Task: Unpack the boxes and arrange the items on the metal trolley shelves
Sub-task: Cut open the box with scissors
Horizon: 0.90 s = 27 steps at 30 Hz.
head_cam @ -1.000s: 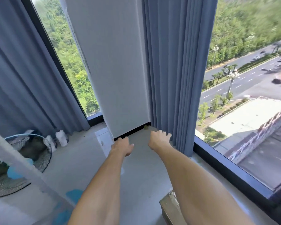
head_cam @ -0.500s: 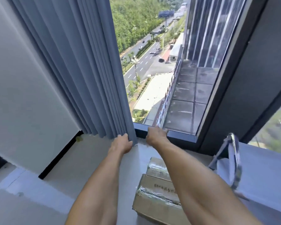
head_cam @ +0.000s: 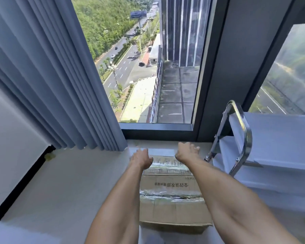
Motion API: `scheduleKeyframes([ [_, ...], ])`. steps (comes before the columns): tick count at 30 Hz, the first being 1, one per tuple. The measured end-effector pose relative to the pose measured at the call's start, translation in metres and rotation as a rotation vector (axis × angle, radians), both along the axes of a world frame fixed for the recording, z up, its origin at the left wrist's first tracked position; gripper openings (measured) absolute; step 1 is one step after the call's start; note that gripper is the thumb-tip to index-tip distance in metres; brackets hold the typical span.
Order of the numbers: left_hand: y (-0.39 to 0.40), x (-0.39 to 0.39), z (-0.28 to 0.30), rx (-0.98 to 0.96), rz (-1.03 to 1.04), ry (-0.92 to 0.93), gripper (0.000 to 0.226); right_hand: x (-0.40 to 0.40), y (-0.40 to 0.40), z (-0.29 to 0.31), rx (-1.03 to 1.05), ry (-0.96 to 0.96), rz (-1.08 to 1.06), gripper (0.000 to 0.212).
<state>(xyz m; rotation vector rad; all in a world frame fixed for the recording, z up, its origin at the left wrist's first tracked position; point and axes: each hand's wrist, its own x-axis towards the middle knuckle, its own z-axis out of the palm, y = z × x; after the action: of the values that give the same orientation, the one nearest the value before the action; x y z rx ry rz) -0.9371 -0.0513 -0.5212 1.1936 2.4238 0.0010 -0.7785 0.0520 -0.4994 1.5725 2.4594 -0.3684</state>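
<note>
Boxes first: a second ago your view was on the white wall and a fan by the far window, with only a corner of cardboard at the bottom edge; half a second ago the taped box had come into view under your arms, and now the whole cardboard box (head_cam: 173,196) lies on the floor (head_cam: 74,182) between your forearms, its flaps sealed under shiny clear tape. Going left to right: the blue-grey curtain (head_cam: 48,76) hangs down to the floor on the left, and your left hand (head_cam: 141,159) is over the far left corner of the box, knuckles up, fingers curled downward (whether they touch the cardboard I cannot tell). Your right hand (head_cam: 186,152) sits near the far right corner, fingers loosely spread and gripping nothing. Right of that stands the metal trolley (head_cam: 243,138), its chrome handle near the box and its pale shelves bare as far as the picture shows. So the swing of your head has put both the box and its destination in front of you, which I judge means the unpacking has not begun: the tape must come off before anything can go on a shelf.
</note>
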Motion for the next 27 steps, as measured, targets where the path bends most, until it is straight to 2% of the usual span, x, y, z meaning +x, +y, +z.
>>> scheduleKeyframes([
  [16, -0.009, 0.044, -0.266, -0.004, -0.020, -0.086, 0.043, 0.022, -0.025, -0.257, -0.091, -0.025, -0.059, 0.030],
  [20, -0.021, 0.044, -0.331, -0.041, -0.027, -0.064, 0.044, 0.013, -0.036, -0.320, -0.127, -0.030, -0.028, 0.021],
  [24, -0.030, 0.037, -0.376, -0.045, 0.004, -0.051, 0.043, 0.001, -0.042, -0.373, -0.129, -0.079, 0.051, 0.041],
  [27, -0.037, 0.028, -0.398, -0.006, 0.036, -0.089, 0.040, -0.007, -0.043, -0.404, -0.122, -0.132, 0.078, 0.042],
])
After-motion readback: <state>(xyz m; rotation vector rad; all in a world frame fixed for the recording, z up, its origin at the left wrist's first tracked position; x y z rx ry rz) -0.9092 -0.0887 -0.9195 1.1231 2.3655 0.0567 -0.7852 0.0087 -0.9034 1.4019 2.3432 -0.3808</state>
